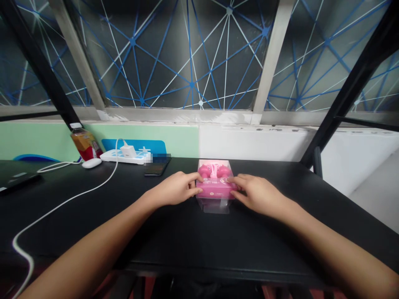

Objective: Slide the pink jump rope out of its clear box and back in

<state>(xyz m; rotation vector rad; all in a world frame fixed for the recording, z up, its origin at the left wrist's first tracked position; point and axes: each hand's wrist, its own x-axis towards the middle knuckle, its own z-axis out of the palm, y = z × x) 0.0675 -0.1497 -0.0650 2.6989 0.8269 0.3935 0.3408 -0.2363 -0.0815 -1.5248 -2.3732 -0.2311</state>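
Note:
A pink box with a clear plastic cover (215, 192) lies on the black table, with pink rounded items (223, 171) and a pale pink strand showing through its far part. My left hand (176, 189) grips the box's left side, thumb near the front edge and fingers on top. On the opposite side, my right hand (257, 193) holds the box with its thumb low and its fingers at the upper edge. A clear plastic flap (215, 206) sticks out from the box's near side. What the pink items are, I cannot tell.
Left of the box lies a dark phone (157, 166). Behind it sit a white power strip (107, 155) with a charger (128, 150), a white mouse (91, 163) and a drink bottle (84, 141). A white cable (79, 192) crosses the black table (218, 245). Black frame bars (346, 91) slant upward at the sides.

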